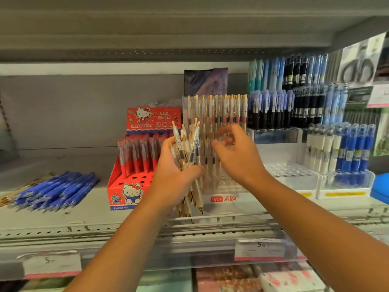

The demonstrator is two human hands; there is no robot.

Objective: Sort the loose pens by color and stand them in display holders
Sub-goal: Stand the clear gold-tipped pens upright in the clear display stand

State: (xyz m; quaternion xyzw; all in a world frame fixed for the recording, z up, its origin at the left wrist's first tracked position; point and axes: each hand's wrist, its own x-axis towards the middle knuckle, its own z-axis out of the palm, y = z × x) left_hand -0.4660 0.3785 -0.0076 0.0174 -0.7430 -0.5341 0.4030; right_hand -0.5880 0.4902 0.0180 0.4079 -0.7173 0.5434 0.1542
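My left hand (175,178) grips a bundle of cream and gold pens (188,144), tips down, in front of a clear acrylic display holder (223,186). More pens of the same kind (219,108) stand in the holder's back rows. My right hand (237,152) hovers just right of the bundle, in front of the holder, fingers loosely curled and blurred; nothing shows between them. A pile of loose blue pens (56,190) lies on the shelf at the left.
A red cartoon-cat pen box (126,186) with red pens stands left of the clear holder. To the right are clear holders with white and blue pens (341,150), and racks of dark and blue pens (294,102). A shelf rail (210,226) with price tags runs along the front.
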